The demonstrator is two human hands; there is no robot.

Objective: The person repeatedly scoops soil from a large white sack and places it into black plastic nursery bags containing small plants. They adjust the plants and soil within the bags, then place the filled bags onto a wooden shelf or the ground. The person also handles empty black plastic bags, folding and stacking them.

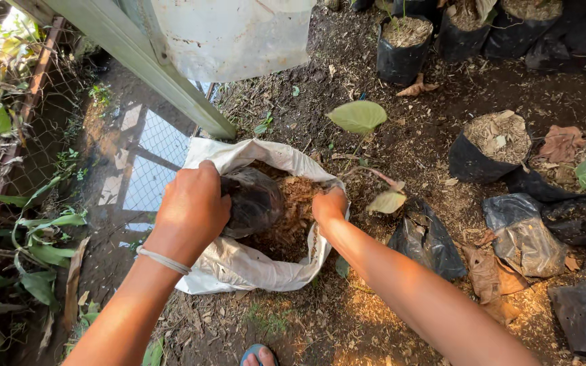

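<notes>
The left hand gripped a black plastic bag inside the open white sack on the ground, while the right hand clutched the sack's far rim above brown mulch.

Filled black grow bags are standing on the mulched ground; empty black bags are lying crumpled nearby; a puddle is reflecting wire mesh beside a slanting green beam. A pale plastic container is hanging above; a large green leaf is lying on the soil.

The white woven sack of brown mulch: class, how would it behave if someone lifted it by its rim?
The white woven sack would probably sag and fold, since its cloth already crumples. It looks only part-filled with brown mulch, so likely fairly light, though loose bits could spill.
</notes>
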